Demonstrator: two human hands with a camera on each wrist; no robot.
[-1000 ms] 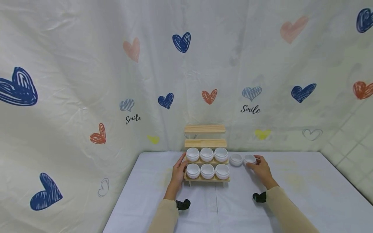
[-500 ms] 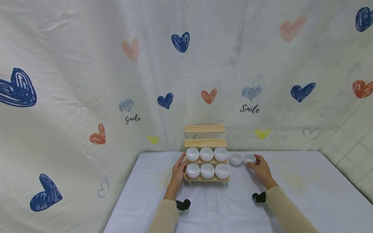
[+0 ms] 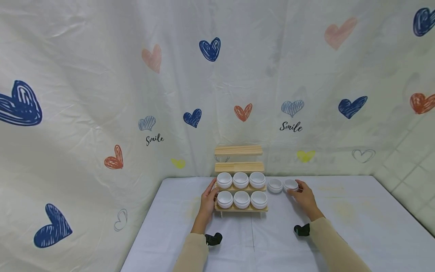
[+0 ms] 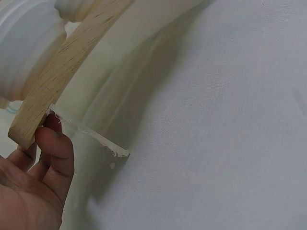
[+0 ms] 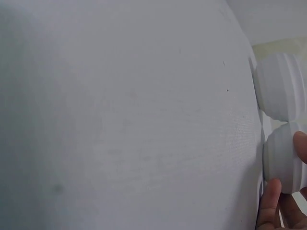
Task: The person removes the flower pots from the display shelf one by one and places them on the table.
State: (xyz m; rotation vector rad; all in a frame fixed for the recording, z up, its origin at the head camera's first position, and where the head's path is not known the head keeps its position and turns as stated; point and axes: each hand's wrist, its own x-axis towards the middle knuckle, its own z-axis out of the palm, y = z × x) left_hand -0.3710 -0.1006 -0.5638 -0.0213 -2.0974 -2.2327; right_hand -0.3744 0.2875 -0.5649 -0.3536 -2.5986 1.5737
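Note:
A tiered wooden rack (image 3: 239,167) stands near the back of the table, with small white bowls (image 3: 241,199) in two rows on its lower tiers. At its left end my left hand (image 3: 206,201) grips the edge, and in the left wrist view the curled fingers (image 4: 60,165) hold the end of a wooden slat (image 4: 72,62). My right hand (image 3: 306,197) pinches a white bowl (image 3: 290,184) on the table right of the rack. Between that bowl and the rack sits another white bowl (image 3: 275,186). The right wrist view shows thumb and fingers around the held bowl (image 5: 283,155).
The two upper tiers of the rack, such as the top slat (image 3: 238,150), carry no bowls. A white cloth covers the table (image 3: 234,241). Behind it hangs a white curtain (image 3: 258,75) printed with hearts.

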